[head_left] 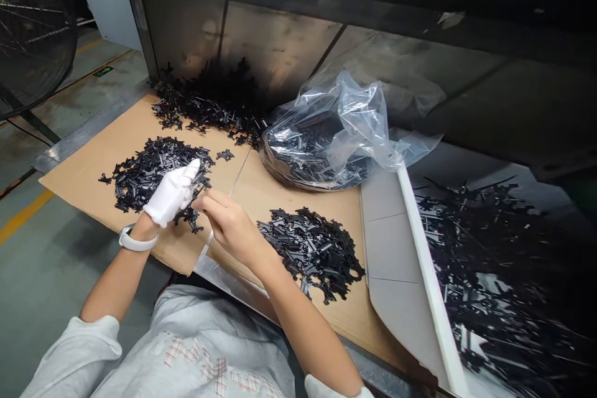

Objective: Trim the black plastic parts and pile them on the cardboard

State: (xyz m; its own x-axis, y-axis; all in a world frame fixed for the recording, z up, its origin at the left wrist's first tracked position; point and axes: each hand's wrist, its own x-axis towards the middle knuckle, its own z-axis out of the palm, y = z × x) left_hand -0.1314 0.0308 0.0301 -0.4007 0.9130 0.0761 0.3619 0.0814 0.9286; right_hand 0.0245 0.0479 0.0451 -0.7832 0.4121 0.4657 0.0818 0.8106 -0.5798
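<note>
My left hand (171, 194), in a white glove, is closed around small black plastic parts (199, 188), partly hidden by its fingers. My bare right hand (229, 224) meets it from the right, thumb and fingertips pinched at the same parts. Both hands are over the near right edge of a loose pile of black plastic parts (140, 169) on brown cardboard (88, 155). Another pile of similar parts (317, 252) lies to the right of my right forearm. A single part (225, 154) rests apart, beyond my hands.
Behind the piles, a clear plastic bag (317, 155) holds more black parts. A dark heap of parts (209, 102) lies against the metal panel (275, 37). A white-edged divider (420, 249) stands on the right, with more parts beyond it. A large fan (35, 25) is at far left.
</note>
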